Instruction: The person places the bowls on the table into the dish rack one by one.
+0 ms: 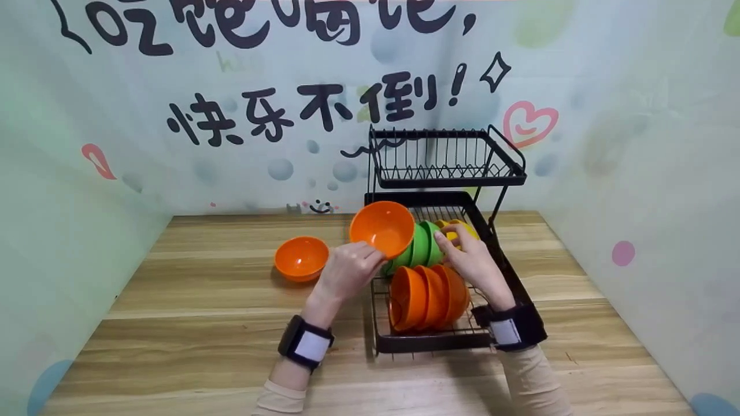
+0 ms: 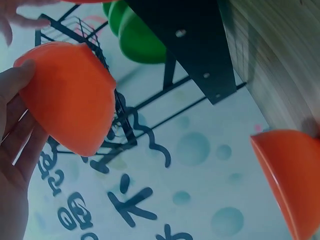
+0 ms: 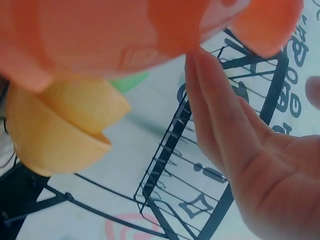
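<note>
My left hand (image 1: 354, 267) pinches the near rim of an orange bowl (image 1: 381, 226), thumb on one side and fingers on the other. The bowl is lifted and tilted, its inside facing the head camera; its outer side shows in the left wrist view. My right hand (image 1: 467, 259) hovers over the dish rack with nothing in its grasp, fingers fairly straight in the right wrist view. Below it a row of orange bowls (image 1: 408, 297) stands on edge in the rack. Green bowls (image 1: 429, 242) stand behind them, partly hidden, with yellow bowls (image 3: 60, 132) farther right.
Another orange bowl (image 1: 300, 259) sits upright on the wooden table (image 1: 219, 323), left of the rack. The black two-tier dish rack (image 1: 433, 344) has a raised wire upper shelf (image 1: 448, 183) at the back. A printed backdrop (image 1: 243, 173) rises behind the table.
</note>
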`<state>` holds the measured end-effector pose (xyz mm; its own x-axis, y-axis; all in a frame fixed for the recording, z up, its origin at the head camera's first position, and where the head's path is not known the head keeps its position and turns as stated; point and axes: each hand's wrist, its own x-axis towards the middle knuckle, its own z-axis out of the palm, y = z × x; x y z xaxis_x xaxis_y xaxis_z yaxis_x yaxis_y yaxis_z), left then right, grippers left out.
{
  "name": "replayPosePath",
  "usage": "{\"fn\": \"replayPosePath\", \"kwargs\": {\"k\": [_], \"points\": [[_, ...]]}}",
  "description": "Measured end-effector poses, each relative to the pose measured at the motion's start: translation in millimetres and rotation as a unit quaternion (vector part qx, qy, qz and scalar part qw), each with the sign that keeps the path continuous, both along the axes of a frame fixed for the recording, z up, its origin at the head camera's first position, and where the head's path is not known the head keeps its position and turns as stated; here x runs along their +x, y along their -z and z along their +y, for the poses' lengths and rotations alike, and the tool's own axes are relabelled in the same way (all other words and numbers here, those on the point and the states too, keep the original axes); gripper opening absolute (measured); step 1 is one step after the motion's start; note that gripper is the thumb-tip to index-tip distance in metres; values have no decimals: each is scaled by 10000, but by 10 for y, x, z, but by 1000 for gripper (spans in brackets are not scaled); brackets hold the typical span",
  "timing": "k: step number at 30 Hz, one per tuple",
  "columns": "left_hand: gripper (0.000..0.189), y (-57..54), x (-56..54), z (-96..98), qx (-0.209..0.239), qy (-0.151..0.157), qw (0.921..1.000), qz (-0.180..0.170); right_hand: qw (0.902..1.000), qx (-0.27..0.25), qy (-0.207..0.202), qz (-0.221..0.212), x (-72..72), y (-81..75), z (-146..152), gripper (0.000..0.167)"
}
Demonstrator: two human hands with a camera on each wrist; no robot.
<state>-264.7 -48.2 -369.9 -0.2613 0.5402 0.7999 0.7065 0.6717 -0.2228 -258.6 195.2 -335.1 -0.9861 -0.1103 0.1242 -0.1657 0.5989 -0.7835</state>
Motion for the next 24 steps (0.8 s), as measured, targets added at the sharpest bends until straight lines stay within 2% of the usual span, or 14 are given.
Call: {"fn": "replayPosePath", "kwargs": {"k": [5,13,19,24], "points": [[7,-6,28,93,-59,216,9991,365,9990,-412,-86,-130,8,2,-42,59],[7,0,69,185,-98,445,9971,605,9953,-908,-245,-217,1,4,-83,63],[5,0,89,243,-13,672,9946,792,9904,-1294,-475,-103,0,10,-117,59],[7,16,106,287,30,784,9932,864,9841,-1704,-505,-12,11,13,-148,56]]}}
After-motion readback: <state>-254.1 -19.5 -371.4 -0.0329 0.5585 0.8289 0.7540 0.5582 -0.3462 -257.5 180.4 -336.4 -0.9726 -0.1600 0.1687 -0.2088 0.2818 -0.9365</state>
